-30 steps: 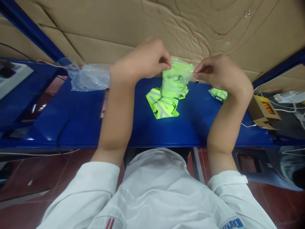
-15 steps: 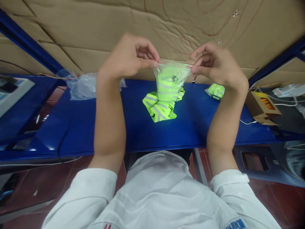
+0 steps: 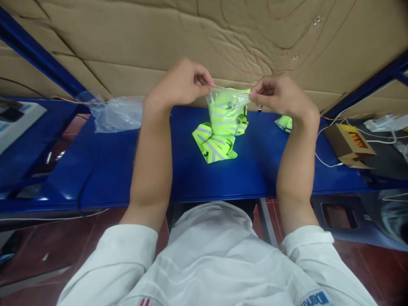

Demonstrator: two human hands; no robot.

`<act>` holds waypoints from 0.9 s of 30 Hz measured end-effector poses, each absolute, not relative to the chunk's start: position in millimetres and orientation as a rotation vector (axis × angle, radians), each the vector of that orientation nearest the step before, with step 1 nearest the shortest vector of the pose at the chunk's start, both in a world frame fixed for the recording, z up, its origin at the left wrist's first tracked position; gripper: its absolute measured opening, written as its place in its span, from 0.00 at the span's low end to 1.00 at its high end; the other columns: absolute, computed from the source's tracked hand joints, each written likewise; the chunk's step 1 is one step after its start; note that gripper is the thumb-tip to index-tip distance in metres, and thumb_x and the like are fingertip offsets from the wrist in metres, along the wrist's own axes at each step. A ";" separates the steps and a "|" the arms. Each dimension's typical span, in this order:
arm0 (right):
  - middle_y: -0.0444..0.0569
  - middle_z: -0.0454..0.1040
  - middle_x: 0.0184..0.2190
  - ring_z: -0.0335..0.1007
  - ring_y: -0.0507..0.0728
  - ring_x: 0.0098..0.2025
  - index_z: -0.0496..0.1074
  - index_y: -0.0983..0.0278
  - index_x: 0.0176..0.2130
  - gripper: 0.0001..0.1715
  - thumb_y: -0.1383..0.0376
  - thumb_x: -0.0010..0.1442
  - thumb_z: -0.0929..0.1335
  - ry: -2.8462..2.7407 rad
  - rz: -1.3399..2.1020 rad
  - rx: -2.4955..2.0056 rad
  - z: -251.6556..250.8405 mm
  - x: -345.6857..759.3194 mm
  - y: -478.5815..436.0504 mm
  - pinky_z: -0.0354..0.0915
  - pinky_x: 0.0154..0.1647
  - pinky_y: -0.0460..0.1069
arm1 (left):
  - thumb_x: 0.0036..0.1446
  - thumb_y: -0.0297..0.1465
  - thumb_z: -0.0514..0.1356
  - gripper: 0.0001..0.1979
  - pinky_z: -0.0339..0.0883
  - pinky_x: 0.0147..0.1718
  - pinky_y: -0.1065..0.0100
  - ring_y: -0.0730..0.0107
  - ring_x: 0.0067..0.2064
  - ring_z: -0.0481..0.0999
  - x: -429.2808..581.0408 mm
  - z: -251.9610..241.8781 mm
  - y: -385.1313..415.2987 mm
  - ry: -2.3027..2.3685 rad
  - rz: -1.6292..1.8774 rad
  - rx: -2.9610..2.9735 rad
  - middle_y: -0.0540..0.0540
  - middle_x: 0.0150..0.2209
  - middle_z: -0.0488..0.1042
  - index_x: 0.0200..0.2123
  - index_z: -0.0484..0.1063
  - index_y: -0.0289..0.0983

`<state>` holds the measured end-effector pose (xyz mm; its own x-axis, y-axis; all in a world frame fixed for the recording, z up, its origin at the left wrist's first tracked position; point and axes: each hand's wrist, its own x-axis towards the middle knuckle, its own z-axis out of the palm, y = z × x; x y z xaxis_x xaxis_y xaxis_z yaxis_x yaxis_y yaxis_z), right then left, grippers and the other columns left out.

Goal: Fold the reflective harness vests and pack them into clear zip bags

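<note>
A small clear zip bag (image 3: 227, 111) with a red seal line hangs above the blue table (image 3: 105, 165), stuffed with a folded neon-yellow reflective band. My left hand (image 3: 181, 85) pinches the bag's top left corner and my right hand (image 3: 280, 95) pinches its top right corner, both with fingers closed. Below the bag a loose neon-yellow reflective band (image 3: 214, 143) lies crumpled on the table. Another small packed band (image 3: 284, 123) rests on the table just under my right wrist.
A heap of empty clear bags (image 3: 111, 112) lies at the table's back left. An open brown carton (image 3: 349, 144) with a white cable stands at the right. Cardboard sheets (image 3: 204, 38) line the wall behind. A blue stool (image 3: 344, 221) is below right.
Both hands have come down a little and drawn closer together along the bag's top edge; the bag now hangs lower, nearer the loose band.
</note>
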<state>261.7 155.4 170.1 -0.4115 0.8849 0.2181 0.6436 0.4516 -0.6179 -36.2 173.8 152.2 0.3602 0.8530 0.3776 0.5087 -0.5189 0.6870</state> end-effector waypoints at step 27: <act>0.44 0.78 0.33 0.72 0.56 0.36 0.76 0.59 0.36 0.05 0.69 0.61 0.75 -2.320 0.457 -1.284 172.7 231.5 147.2 0.66 0.42 0.51 | 0.55 0.40 0.68 0.09 0.66 0.38 0.63 0.68 0.35 0.73 -25.3 155.6 169.1 1.081 0.951 2.307 0.49 0.33 0.82 0.35 0.80 0.42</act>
<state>231.5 147.2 172.7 -0.4673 0.8558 0.2220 0.7077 0.5126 -0.4862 -25.3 169.1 155.6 0.4642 0.7880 0.4044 0.5015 -0.6102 0.6132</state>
